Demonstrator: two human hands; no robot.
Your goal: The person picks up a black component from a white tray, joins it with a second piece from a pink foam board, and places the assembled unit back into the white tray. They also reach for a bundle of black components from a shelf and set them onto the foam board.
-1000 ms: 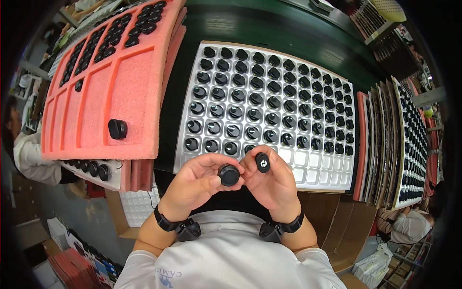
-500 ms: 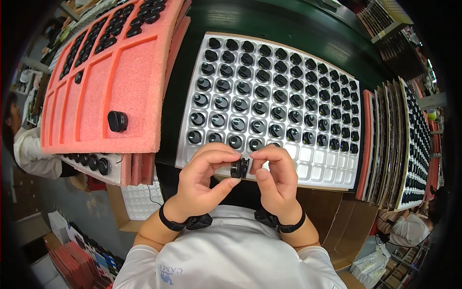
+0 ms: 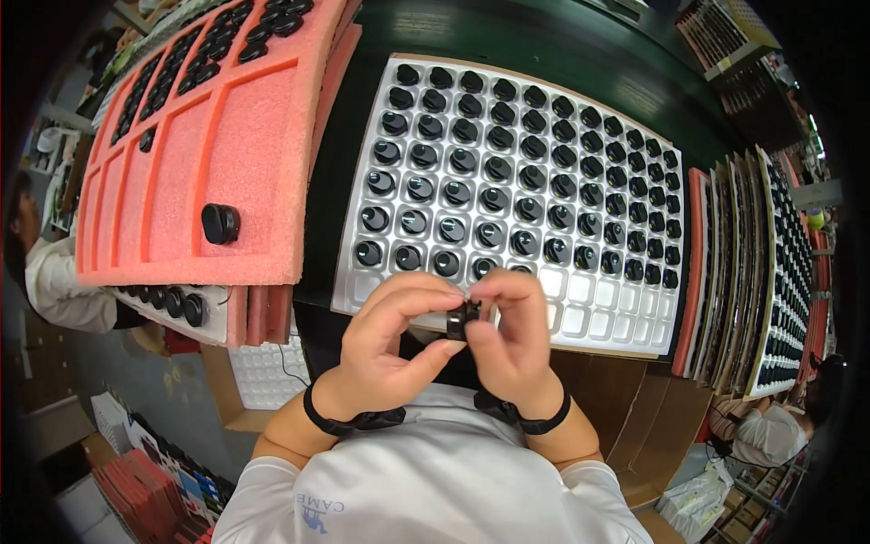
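A small black round knob-like part point(image 3: 459, 322) is held in front of my chest, over the near edge of a white moulded tray point(image 3: 591, 325). My left hand point(image 3: 390, 335) is closed on it from the left, thumb below and fingertips above. From the right, my right hand point(image 3: 515, 343) pinches its other side with thumb and forefinger, hiding part of it. Similar glossy black parts point(image 3: 494, 199) fill most of the tray's pockets; several bare pockets show along its near right side.
Left stands a stack of pink foam trays point(image 3: 181, 199), with one loose black part point(image 3: 220, 224) and several more at the far end. More trays point(image 3: 725, 272) stand on edge at right. A person's white sleeve point(image 3: 63, 286) shows far left, another person point(image 3: 770, 435) lower right.
My right hand has moved left and its thumb and forefinger have come onto the black part. The part has shifted slightly right and turned a little in my left fingers.
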